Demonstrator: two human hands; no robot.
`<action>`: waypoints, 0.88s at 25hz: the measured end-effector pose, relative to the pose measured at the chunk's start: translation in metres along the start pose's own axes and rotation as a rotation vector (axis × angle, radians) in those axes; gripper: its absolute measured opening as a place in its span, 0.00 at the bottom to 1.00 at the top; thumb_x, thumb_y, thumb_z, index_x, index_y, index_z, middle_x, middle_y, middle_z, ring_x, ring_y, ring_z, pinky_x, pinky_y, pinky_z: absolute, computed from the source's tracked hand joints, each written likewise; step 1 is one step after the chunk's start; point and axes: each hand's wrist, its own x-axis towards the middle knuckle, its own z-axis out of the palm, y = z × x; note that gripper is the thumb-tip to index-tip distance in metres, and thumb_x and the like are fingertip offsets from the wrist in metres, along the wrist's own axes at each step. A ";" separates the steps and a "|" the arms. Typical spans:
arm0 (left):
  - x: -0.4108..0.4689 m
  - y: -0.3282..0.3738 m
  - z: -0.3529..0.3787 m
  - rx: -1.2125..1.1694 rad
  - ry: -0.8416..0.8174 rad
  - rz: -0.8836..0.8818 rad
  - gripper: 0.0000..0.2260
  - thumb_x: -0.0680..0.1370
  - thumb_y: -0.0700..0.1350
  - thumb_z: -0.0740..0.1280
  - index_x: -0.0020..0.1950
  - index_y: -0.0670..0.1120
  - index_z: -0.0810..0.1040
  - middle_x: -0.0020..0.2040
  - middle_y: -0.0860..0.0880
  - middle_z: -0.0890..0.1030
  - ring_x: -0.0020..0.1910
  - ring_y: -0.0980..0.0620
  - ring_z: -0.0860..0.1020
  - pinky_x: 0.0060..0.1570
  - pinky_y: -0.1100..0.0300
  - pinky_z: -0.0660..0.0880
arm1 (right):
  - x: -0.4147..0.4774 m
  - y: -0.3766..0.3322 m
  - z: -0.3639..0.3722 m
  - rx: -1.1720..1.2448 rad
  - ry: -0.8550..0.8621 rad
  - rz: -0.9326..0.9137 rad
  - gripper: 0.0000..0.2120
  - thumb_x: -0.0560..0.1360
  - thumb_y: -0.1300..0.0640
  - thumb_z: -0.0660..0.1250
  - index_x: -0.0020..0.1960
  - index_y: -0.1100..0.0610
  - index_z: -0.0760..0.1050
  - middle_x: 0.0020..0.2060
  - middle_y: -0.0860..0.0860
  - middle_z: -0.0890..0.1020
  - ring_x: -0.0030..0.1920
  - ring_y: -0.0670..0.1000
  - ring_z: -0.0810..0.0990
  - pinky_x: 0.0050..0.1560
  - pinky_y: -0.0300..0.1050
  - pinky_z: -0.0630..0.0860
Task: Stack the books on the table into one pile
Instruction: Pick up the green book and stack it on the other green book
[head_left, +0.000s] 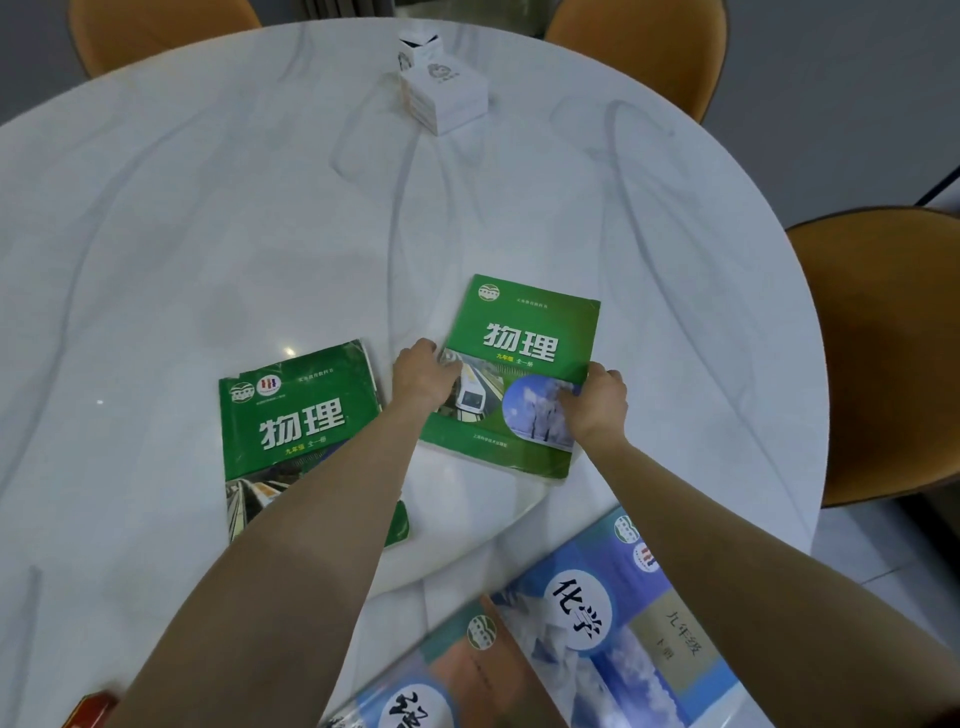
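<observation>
Both hands are on the far green book (524, 358), one at each long side: the left hand (423, 379) curls over its left edge and the right hand (597, 402) grips its right edge, thumb on the cover. Taking it at both sides looks meant to keep the soft cover flat when it is lifted, not bent from one corner. Whether it has left the table (208, 218) yet I cannot tell; it lies about level. The near green book (296, 431) rests just to the left, partly under the left forearm, so it seems the likely base for the pile. Two blue books (639, 623) lie overlapping at the near edge (one slid partly beneath the other), and a white box (447, 96) sits well apart at the far side.
</observation>
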 end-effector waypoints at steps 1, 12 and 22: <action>0.002 0.000 -0.001 -0.035 -0.007 -0.018 0.14 0.77 0.46 0.65 0.58 0.38 0.77 0.57 0.38 0.81 0.51 0.42 0.78 0.51 0.55 0.73 | 0.002 0.001 0.000 0.031 -0.004 0.037 0.14 0.75 0.62 0.65 0.59 0.67 0.72 0.56 0.64 0.76 0.54 0.64 0.76 0.54 0.51 0.74; -0.014 -0.004 0.002 -0.412 0.041 0.049 0.08 0.80 0.40 0.61 0.59 0.43 0.71 0.58 0.43 0.80 0.45 0.47 0.79 0.42 0.57 0.76 | 0.010 0.007 0.008 0.177 -0.029 0.164 0.14 0.73 0.62 0.67 0.57 0.66 0.76 0.57 0.63 0.78 0.55 0.62 0.78 0.58 0.51 0.76; -0.042 -0.011 -0.015 -0.788 0.041 -0.011 0.05 0.79 0.37 0.62 0.51 0.47 0.72 0.43 0.50 0.81 0.38 0.54 0.80 0.37 0.60 0.79 | 0.004 -0.002 -0.011 0.607 -0.102 0.304 0.15 0.74 0.60 0.69 0.60 0.60 0.74 0.46 0.57 0.79 0.42 0.55 0.76 0.33 0.40 0.72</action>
